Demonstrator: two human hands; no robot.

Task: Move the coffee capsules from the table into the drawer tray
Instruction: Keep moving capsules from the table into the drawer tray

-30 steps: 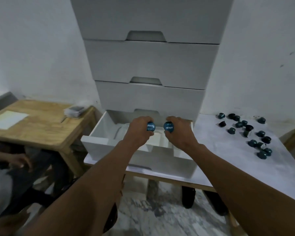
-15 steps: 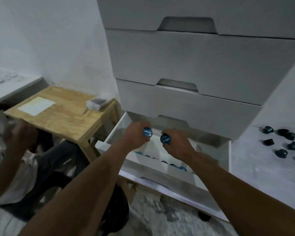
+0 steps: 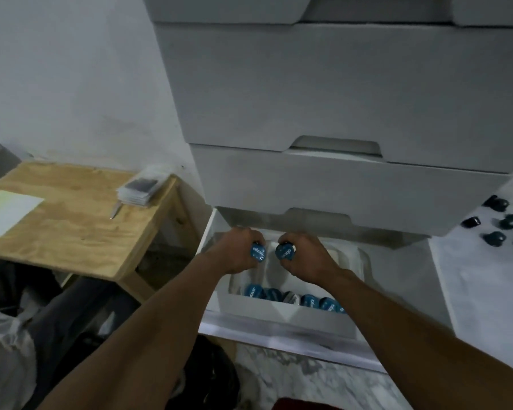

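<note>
Blue capsules (image 3: 258, 252) are pinched one apiece in the left hand (image 3: 234, 253) and right hand (image 3: 305, 258) above the drawer tray (image 3: 365, 261), best set down lid-up behind the filled row (image 3: 293, 298), while loose capsules (image 3: 495, 238) are left on the table (image 3: 486, 291).

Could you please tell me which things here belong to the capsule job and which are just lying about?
Part of the job: left hand gripping a capsule; right hand gripping another capsule; drawer tray; row of capsules in it; loose capsules on the white table.
Just lying about: wooden table; sheet of paper; stack of clear packets; closed upper drawers.
</note>
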